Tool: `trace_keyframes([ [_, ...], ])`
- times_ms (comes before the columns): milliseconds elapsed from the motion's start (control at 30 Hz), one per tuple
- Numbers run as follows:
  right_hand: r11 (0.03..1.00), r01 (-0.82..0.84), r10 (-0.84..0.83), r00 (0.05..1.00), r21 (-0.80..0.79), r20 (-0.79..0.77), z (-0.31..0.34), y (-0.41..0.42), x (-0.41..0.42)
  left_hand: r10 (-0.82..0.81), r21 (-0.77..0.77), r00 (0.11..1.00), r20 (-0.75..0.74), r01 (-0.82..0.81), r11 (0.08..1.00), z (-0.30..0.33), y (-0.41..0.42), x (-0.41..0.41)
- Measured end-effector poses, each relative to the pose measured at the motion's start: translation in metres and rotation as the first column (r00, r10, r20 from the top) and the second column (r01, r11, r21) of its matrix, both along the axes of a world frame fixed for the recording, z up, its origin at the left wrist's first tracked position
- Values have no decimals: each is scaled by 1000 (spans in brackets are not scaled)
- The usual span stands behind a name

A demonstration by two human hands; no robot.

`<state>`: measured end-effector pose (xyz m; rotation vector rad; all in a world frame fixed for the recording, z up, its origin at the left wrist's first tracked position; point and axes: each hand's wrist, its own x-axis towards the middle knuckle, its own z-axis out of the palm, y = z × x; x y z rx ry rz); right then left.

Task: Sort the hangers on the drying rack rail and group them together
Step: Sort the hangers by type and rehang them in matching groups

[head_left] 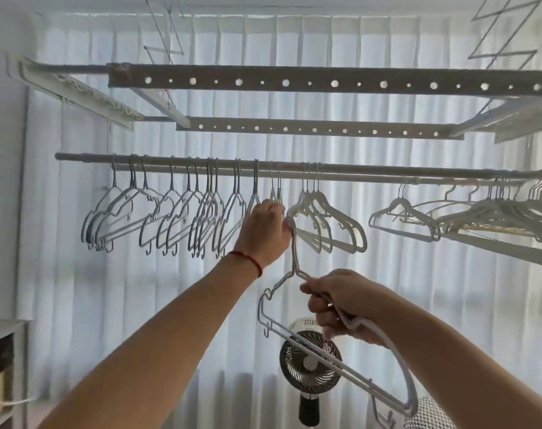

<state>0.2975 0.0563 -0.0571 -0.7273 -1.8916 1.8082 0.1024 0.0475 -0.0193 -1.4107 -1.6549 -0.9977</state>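
The right hand point(341, 308) is gripping a thin grey hanger point(341, 345) below the round metal rail point(356, 174), while the left hand point(265, 230) is closing around hanging wire-slim hangers point(276, 193) there.

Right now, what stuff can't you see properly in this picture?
- Head view: the two hangers behind the left hand; the hand covers their lower parts.
- The fan: its base runs off the bottom edge, and the held hanger in the right hand crosses it.
- The right hanger bunch: overlapping, blurred, cut off by the right edge, so uncountable.
- The rail: its right end is hidden by that bunch.
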Motion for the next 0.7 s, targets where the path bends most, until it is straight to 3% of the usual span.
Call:
trace_keyframes([
  [100, 999, 38, -38, 999, 39, -8, 4, 13, 3, 169, -321, 976, 141, -116, 940, 26, 37, 1],
  [200, 998, 47, -45, 999, 50, -30, 5, 31, 5, 275, -638, 948, 162, -111, 762, 41, 56, 0],
  [267, 997, 49, -45, 997, 61, -57, 6, 44, 1, 208, -653, 943, 260, 14, 757, 47, 60, -6],
  [300, 997, 48, -44, 996, 64, -73, 7, 49, -1, 148, -615, 910, 387, 135, 777, 49, 59, -9],
  [367, 996, 51, -43, 993, 73, -108, 12, 57, -5, 21, -445, 753, 658, 366, 817, 53, 59, -19],
  [400, 995, 55, -45, 991, 78, -125, 15, 61, -7, -18, -358, 707, 707, 380, 853, 52, 62, -26],
  [467, 994, 55, -40, 988, 97, -152, 20, 67, -8, 9, -262, 784, 621, 196, 945, 47, 70, -35],
  [533, 991, 50, -29, 987, 123, -159, 23, 74, -9, 152, -183, 919, 365, -89, 979, 38, 77, -40],
  [567, 990, 48, -27, 987, 134, -158, 24, 77, -10, 240, -161, 938, 250, -204, 966, 34, 80, -42],
  [633, 986, 47, -23, 988, 157, -150, 24, 83, -10, 403, -225, 906, 129, -369, 902, 29, 86, -43],
  [700, 984, 50, -26, 990, 172, -142, 24, 87, -10, 456, -328, 876, 158, -389, 861, 28, 88, -43],
])
